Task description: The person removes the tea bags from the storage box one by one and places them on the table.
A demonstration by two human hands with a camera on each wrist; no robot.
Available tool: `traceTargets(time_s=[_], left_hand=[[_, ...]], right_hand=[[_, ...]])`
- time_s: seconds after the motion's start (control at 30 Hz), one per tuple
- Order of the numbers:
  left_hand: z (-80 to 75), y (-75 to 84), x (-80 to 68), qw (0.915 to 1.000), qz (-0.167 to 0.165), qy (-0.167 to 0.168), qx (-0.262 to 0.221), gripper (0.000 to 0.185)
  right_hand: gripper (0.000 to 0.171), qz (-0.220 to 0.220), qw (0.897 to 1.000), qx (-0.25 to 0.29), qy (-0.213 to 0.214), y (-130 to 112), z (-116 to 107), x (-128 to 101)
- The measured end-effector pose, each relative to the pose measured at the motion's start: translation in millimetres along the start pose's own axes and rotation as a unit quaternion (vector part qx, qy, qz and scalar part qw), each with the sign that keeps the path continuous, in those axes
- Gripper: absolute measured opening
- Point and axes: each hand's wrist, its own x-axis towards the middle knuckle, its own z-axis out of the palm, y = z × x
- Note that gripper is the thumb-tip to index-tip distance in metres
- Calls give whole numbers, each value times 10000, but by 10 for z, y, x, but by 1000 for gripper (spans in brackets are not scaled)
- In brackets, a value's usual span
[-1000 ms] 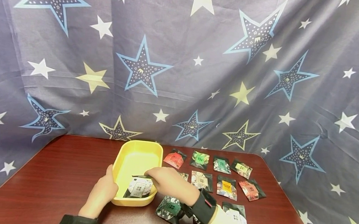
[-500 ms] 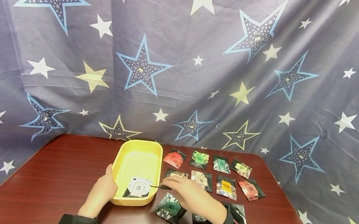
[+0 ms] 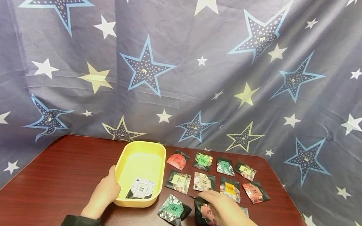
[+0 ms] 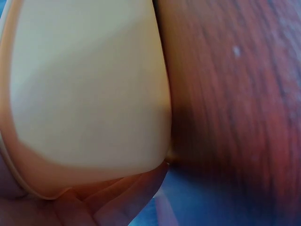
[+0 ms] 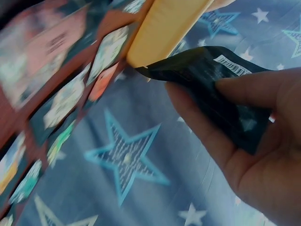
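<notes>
My left hand [image 3: 104, 191] holds the near left side of a yellow plastic tub [image 3: 117, 202]. In the left wrist view its fingers [image 4: 127, 197] curl round the tub's outer wall. One foil sachet [image 3: 140, 188] with a pale label lies at the near end inside the tub. My right hand [image 3: 225, 207] is over the near sachets on the table, right of the tub. In the right wrist view it pinches a black sachet [image 5: 202, 70] with a barcode between thumb and fingers. Only a thin dark edge of this sachet shows in the head view. Below the hand lies a red-labelled sachet [image 3: 205, 212], partly covered.
Several flat sachets lie in rough rows right of the tub, among them a green-labelled one [image 3: 174, 209] near the front and a red one [image 3: 178, 160] at the back. A starry curtain [image 3: 182, 66] hangs behind the brown table [image 3: 68, 175].
My right hand has moved from inside the tub rightwards over the table, carrying the black sachet. The pale-labelled sachet stays in the tub. My left hand keeps its hold.
</notes>
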Motion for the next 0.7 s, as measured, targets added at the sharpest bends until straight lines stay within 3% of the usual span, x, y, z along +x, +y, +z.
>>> traceTargets(time_s=[0.23, 0.43, 0.53, 0.7], left_hand=[[3, 10, -3, 10000, -5, -20, 3, 70], [-5, 7, 9, 10000, -45, -49, 7, 71], [-7, 9, 3, 10000, -31, -35, 14, 71], [-15, 13, -20, 10000, -4, 14, 65, 71]], right_hand=[[36, 694, 9956, -414, 471, 358, -101, -321], [47, 1953, 9667, -1338, 976, 792, -134, -525], [52, 2399, 9562, -1482, 782, 1021, -138, -654], [43, 3070, 9401, -1480, 98, 1323, -111, -838]])
